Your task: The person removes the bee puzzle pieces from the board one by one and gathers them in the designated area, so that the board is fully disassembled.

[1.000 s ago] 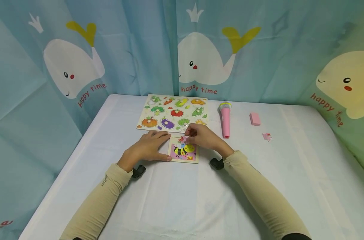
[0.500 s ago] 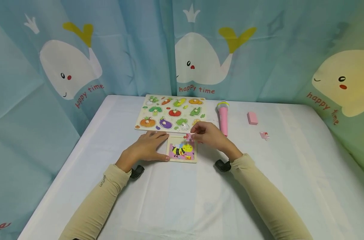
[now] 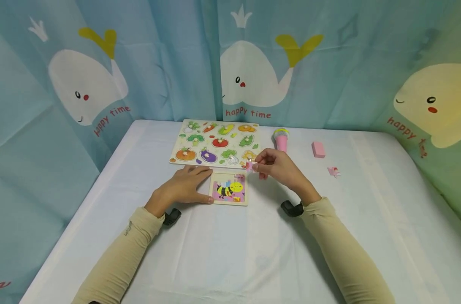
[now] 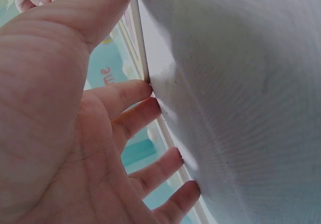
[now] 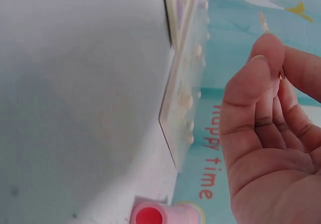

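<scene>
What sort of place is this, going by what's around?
Probably an indoor play corner for children, perhaps a staged one: a cartoon-whale curtain hangs behind, with a vegetable board and bee puzzle lying in front.

Children's play table, curtained off; type of bldg. (home, nursery, studio) can't be told. Light-blue curtain (image 3: 192, 63), greenish at far R, encloses a white-clothed table (image 3: 223, 257) at back, L & R; its print, incl. cartoon whales (image 3: 249, 71) & red "happy time" lettering (image 3: 248, 114), is child-style. Toys ID the use: veg. board (image 3: 235, 144) w/ knobbed pcs. toward the back, bee puzzle (image 3: 230, 204) in front of it, pink toy mic. (image 3: 281, 142) to the R, then pink block (image 3: 318, 150) & small pink pc. (image 3: 334, 171) farther R. Both wrist views show curtain as bkgd.
</scene>
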Motion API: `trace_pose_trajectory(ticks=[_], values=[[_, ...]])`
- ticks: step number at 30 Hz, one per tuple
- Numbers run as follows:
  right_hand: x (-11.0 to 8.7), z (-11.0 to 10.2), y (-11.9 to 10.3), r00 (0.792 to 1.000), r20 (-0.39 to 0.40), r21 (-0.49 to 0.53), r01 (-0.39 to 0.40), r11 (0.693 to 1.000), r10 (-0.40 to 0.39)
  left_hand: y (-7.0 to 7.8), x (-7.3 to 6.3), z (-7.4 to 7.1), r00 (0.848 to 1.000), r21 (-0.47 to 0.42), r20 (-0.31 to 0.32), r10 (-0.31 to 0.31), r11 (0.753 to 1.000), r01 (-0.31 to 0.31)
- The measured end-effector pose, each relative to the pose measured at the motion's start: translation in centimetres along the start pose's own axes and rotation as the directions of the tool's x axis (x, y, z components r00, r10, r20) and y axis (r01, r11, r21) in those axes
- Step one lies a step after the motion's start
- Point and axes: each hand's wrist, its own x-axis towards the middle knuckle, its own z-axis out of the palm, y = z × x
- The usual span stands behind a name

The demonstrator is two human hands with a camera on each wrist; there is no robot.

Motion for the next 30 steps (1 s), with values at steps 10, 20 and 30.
trace_pose_trajectory(ticks=[10,20,30], values=[[-0.5,-1.8,0.0,0.998,-0.065,-0.025,-0.022,0.999,0.021,0.0,-0.2,-0.3,1.000,-0.010,0.005,0.001,1.000,-0.001],[-1.0,-4.1,0.1,0.991,-0.131,-0.007,-0.001,1.000,0.000,-0.1,0.3,-0.2,1.000,-0.009,0.008,0.003,1.000,-0.003],[-2.2,-7.0,0.3,0.977,-0.211,-0.036,0.031,0.999,-0.038,-0.2,0.2,-0.1,1.000,-0.001,0.015,0.003,1.000,-0.003]])
